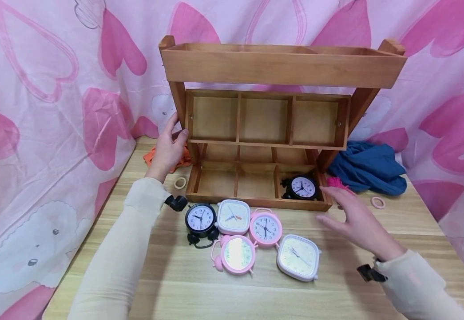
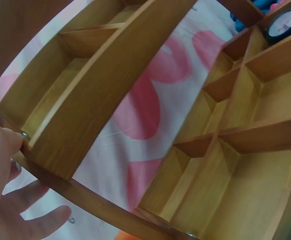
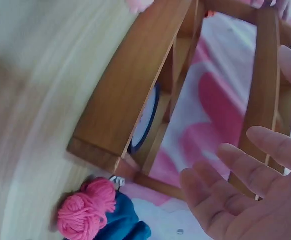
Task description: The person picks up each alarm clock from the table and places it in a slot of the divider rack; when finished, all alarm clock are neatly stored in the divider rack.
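Observation:
A three-tier wooden shelf (image 1: pixel 283 71) with divided trays stands on the table. My left hand (image 1: pixel 168 149) holds its left side post, thumb in front by the middle tray and fingers on the outer side. Fingers spread, my right hand (image 1: pixel 355 220) hovers near the shelf's lower right corner, holding nothing. A black alarm clock (image 1: pixel 303 187) sits in the bottom tray's right compartment. In front of the shelf are another black alarm clock (image 1: pixel 200 218), two pink alarm clocks (image 1: pixel 265 228) and two white square clocks (image 1: pixel 298 258).
Orange cloth (image 1: pixel 181 158) and a pale wooden ring (image 1: pixel 180 182) lie left of the shelf. To its right are blue cloth (image 1: pixel 369 166), pink yarn (image 3: pixel 83 212) and a pink ring (image 1: pixel 378 202). A heart-patterned curtain (image 1: pixel 48 133) hangs behind and at both sides.

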Action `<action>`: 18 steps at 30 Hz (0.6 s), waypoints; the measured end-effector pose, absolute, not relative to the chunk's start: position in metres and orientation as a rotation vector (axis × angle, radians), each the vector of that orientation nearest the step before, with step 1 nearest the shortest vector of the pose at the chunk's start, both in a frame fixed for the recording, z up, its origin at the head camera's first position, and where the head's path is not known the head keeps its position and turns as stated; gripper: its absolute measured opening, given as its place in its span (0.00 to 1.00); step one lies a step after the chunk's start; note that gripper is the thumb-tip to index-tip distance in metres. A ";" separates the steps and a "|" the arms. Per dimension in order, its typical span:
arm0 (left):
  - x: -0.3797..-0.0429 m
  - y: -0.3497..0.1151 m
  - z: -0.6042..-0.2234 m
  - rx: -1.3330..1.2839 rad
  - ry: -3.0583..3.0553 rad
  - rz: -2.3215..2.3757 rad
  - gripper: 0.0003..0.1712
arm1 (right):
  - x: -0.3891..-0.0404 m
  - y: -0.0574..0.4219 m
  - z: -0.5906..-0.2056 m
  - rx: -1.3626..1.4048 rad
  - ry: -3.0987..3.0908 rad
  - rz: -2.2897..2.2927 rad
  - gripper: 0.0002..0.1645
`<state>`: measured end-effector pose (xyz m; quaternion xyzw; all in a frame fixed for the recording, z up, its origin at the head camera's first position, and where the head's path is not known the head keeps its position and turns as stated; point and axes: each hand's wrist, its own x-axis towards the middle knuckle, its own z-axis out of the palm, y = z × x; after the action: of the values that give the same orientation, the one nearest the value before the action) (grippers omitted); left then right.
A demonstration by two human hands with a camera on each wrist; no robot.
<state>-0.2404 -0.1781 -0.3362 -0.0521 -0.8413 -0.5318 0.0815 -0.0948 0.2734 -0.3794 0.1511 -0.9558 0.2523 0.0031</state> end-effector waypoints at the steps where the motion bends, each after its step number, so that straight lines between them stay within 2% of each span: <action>1: -0.240 -0.178 -0.335 -0.151 -2.520 -1.592 0.34 | -0.089 0.272 -0.380 0.492 -2.982 0.792 0.45; 11: -0.244 -0.177 -0.329 -0.171 -2.521 -1.599 0.34 | -0.044 0.250 -0.414 0.581 -3.085 0.743 0.52; 18: -0.247 -0.177 -0.328 -0.150 -2.502 -1.641 0.32 | -0.029 0.242 -0.433 0.615 -3.214 0.757 0.60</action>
<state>-0.2468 -0.1765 -0.3280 -0.0499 -0.8330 -0.5462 0.0730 -0.0288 0.2422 -0.4328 0.1821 -0.9513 0.2239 -0.1085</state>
